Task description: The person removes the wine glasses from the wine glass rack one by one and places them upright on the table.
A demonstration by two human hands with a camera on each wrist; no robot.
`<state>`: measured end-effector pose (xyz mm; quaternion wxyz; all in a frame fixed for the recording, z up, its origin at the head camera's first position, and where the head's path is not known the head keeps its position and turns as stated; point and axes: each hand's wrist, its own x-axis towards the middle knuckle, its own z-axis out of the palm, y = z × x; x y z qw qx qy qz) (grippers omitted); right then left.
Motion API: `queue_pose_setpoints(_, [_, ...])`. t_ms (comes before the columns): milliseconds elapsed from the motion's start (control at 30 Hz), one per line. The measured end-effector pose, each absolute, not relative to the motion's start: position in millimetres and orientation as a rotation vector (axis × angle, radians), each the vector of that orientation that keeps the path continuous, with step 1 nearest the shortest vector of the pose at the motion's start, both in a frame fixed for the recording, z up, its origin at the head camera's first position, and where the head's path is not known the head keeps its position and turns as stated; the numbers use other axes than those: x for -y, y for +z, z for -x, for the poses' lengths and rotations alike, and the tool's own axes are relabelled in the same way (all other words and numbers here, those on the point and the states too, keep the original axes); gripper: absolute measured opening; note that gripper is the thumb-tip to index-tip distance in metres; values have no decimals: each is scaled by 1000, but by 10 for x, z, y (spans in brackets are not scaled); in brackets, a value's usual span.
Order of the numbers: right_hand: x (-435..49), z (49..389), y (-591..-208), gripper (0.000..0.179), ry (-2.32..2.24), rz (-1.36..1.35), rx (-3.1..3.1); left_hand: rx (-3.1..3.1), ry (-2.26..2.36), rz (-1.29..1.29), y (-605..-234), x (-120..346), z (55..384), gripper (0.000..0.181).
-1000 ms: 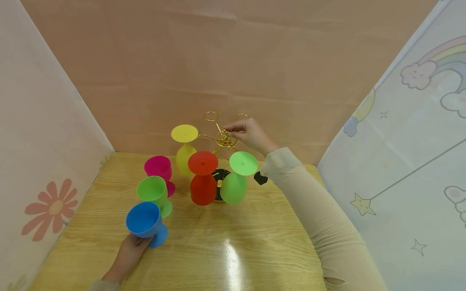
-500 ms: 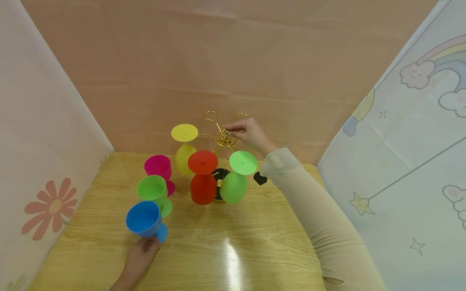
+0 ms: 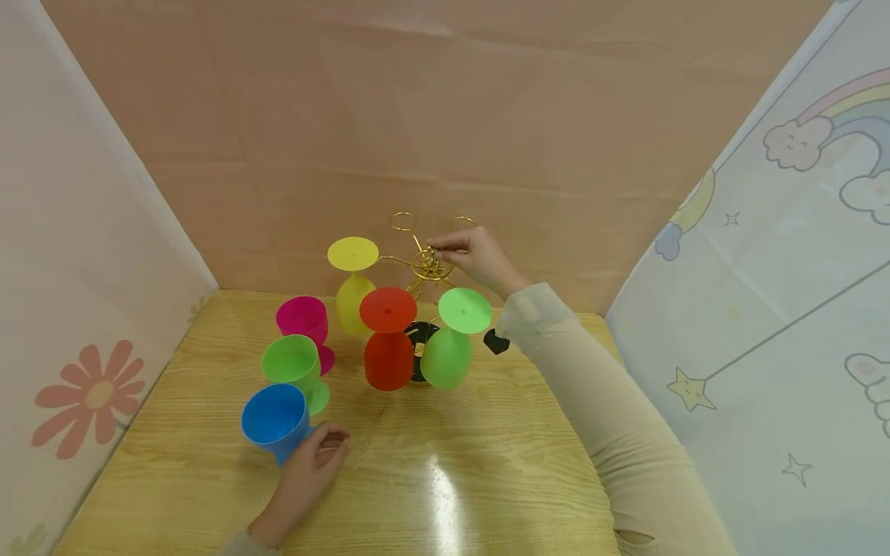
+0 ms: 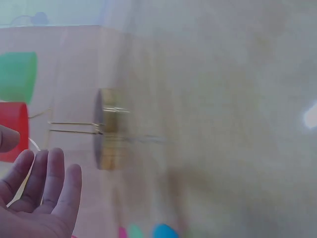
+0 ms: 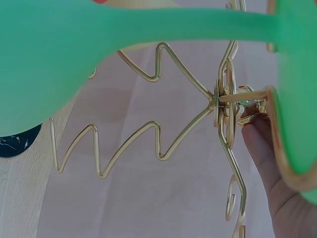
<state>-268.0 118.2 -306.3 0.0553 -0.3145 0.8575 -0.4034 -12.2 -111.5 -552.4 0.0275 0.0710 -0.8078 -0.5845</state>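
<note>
With thumb and fingertips, my right hand pinches the ornament on top of a gold wire goblet rack. Hanging upside down from its rings are a yellow goblet, a red goblet and a mint green goblet. My left hand holds nothing. Its fingers are loosely bent beside a blue goblet, whose foot is mostly hidden behind the hand. Relaxed fingers show in the left wrist view. The right wrist view has the mint green goblet close in front of the rack.
Beyond the blue goblet, a lime green goblet and a pink goblet stand upright in a line on the wooden table. The rack's round base has a black record-like top. A back wall rises behind.
My left hand has let go of the blue goblet and moved right, from its left side past its foot. The right hand has stayed on top of the rack.
</note>
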Motion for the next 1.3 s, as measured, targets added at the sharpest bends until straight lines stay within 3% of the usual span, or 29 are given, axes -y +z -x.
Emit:
queue_pose_setpoints(567, [-1206,2697,-3124,28,-1278,980,-2599,2220,-1708,37,-5205,841,623,64])
queue_pose_setpoints(900, [-1182,2693,-3126,27,-1300,977,-2582,2268,-1673,-1,-5019,755,836,93])
queue_pose_setpoints(1300, [-1157,2655,-3136,28,-1279,1004,-2611,2299,-1697,-67,-4988,717,1021,97])
